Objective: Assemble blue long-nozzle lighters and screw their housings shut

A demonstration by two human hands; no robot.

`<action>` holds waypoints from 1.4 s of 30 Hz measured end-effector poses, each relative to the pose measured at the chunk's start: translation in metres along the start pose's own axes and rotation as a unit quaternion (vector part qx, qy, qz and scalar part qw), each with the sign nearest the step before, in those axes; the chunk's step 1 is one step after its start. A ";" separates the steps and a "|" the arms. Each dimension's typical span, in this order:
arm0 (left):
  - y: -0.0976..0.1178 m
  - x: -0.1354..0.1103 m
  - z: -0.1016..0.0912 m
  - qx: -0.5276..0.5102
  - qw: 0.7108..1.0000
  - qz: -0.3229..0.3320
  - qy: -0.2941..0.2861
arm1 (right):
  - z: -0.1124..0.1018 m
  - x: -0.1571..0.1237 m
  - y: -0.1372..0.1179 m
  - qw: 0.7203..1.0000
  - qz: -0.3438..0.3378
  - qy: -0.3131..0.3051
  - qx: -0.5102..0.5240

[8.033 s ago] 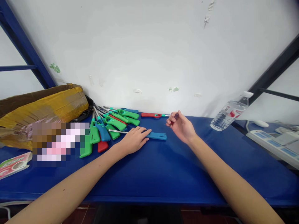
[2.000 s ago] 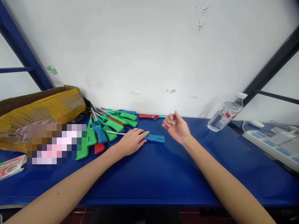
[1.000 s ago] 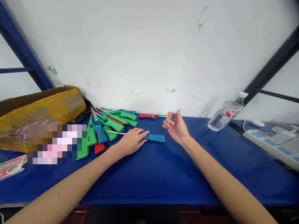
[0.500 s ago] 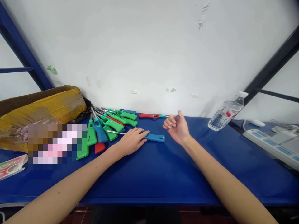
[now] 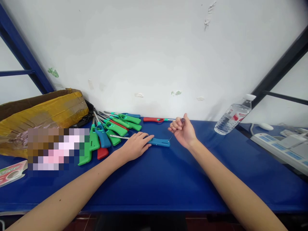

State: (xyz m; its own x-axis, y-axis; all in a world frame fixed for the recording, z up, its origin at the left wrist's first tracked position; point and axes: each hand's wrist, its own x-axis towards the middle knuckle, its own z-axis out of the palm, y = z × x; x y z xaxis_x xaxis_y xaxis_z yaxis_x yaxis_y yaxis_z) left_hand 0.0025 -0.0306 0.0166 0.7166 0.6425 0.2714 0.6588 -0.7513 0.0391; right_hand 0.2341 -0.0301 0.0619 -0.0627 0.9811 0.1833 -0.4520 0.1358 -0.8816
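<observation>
A blue long-necked gas lighter [image 5: 160,142] lies flat on the blue table, its metal tube pointing left. My left hand [image 5: 137,145] is laid over its trigger end, fingers and thumb closed about it and holding it against the tabletop. In my right hand [image 5: 184,132] is a slim screwdriver [image 5: 183,120] with a dark purple handle, fingers curled around it. Its thin shaft slants down to the right end of the lighter's handle. Whether the tip sits in a screw is too small to tell.
Several green, blue and red lighters [image 5: 116,127] are heaped at the left. One red lighter [image 5: 154,119] lies by the wall. A taped cardboard box [image 5: 67,106] stands far left. On the right are a tilted-looking water bottle [image 5: 233,115] and a white power strip [image 5: 276,147].
Almost nothing differs. My right hand has turned slightly with the screwdriver, and its shaft still meets the lighter's end. My left hand stays on the lighter.
</observation>
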 end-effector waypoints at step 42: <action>-0.001 -0.001 0.003 0.006 1.000 0.005 0.007 | -0.019 -0.013 -0.012 0.606 -0.015 -0.212 -0.767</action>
State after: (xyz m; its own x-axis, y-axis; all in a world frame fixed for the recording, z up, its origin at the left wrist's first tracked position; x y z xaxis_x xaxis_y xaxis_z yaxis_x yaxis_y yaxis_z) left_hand 0.0015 -0.0300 0.0138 0.7193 0.6331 0.2858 0.6547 -0.7555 0.0257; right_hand 0.2572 -0.0424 0.0621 -0.4443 0.8957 0.0173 0.8792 0.4397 -0.1833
